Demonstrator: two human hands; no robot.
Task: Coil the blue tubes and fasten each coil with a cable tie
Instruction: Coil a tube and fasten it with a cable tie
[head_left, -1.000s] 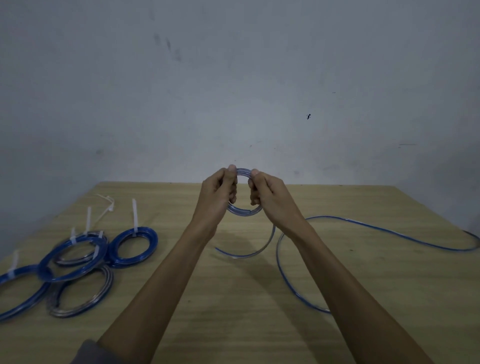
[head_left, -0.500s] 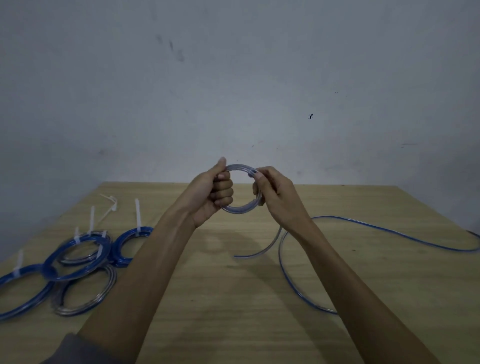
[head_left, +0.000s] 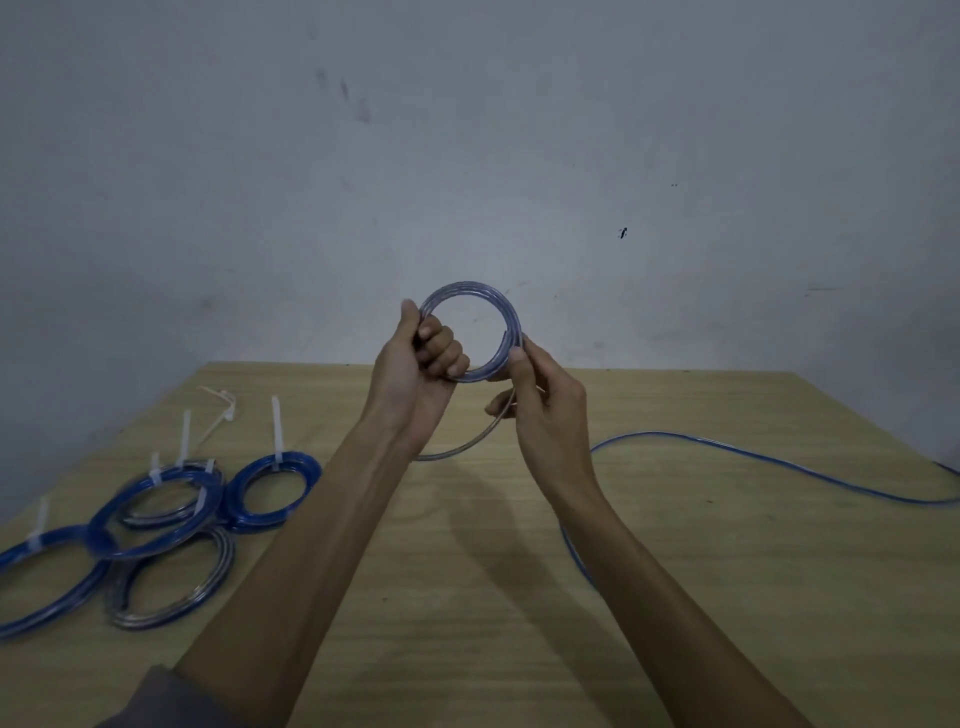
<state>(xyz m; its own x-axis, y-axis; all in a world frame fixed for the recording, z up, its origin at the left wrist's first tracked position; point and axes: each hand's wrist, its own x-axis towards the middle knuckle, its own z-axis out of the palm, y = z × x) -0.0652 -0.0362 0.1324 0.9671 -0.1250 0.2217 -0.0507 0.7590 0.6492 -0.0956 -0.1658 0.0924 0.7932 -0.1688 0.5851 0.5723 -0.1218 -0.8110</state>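
Finished coils (head_left: 272, 491), each with a white cable tie (head_left: 276, 434), lie on the bench (head_left: 727, 597) at about 8 o'clock from the hands; spare ties (head_left: 221, 410) lie beyond them.

Left hand (head_left: 415, 374): fingers curled round the 8 o'clock arc of the coil in progress (head_left: 470, 332), thumb up along its rim. Coil is held above the bench, its opening facing the camera.

Right hand (head_left: 545, 410): thumb and forefinger pinch the coil's 4 o'clock edge. The free tube tail (head_left: 467, 447) passes under this hand, down toward 7 o'clock.

Uncoiled blue tube (head_left: 753, 457) trails over the bench toward 3 o'clock, off frame.

Judgement: the next wrap turns on the tail, which leaves the ring at the right-hand pinch; the right hand is nearer to feed it, the left only anchors.

No brands, labels or legible writing seen.
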